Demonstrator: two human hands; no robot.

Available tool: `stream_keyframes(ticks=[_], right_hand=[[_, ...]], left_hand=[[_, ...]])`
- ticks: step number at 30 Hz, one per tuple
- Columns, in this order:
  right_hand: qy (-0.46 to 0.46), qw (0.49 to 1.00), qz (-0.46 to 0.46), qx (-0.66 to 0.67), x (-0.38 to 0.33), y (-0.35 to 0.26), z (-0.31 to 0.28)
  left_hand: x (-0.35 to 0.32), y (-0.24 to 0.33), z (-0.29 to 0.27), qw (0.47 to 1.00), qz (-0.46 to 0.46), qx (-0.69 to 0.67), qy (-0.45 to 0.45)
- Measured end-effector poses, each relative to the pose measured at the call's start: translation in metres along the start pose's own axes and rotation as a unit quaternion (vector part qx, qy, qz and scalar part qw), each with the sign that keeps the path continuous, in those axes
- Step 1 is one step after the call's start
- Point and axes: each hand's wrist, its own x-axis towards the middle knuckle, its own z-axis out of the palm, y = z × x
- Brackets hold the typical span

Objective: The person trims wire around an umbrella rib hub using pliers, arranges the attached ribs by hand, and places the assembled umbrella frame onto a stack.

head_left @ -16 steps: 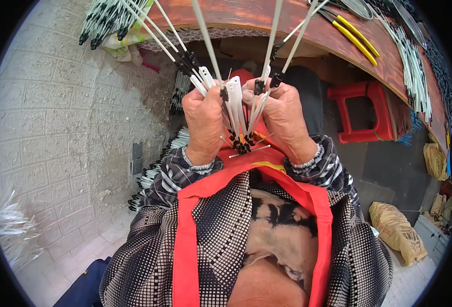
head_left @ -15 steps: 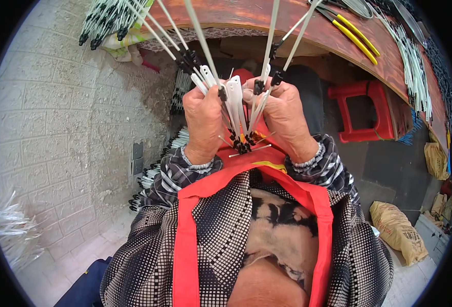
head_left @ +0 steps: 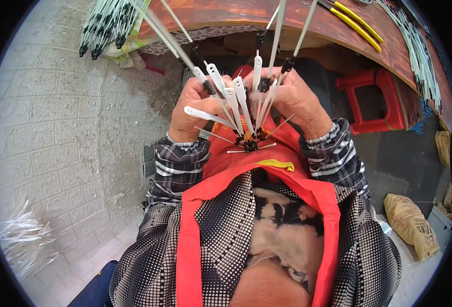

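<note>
Brick floor below; left hand and right hand both clamped on bundle of white rods held between them. Risk: grip loosens, rods splay and drop.

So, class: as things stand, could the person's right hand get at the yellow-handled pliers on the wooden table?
Probably not at once: the right hand is gripping the white ribs along with the left hand. The yellow-handled pliers lie uncovered on the wooden table.
</note>
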Motion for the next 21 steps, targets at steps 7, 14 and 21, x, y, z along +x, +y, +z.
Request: stream_keyframes(ticks=[7,14,21], right_hand=[[0.014,0.993,-0.021,-0.117,0.007,-0.005,-0.008],[0.061,0.978,-0.070,-0.187,-0.004,-0.005,0.005],[0.057,0.969,-0.057,-0.232,-0.010,-0.014,0.017]], left_hand=[[-0.001,0.001,0.014,0.997,0.025,0.060,0.041],[-0.008,-0.006,0.022,0.991,0.062,0.054,0.103],[-0.015,-0.003,0.034,0.989,0.066,0.051,0.122]])
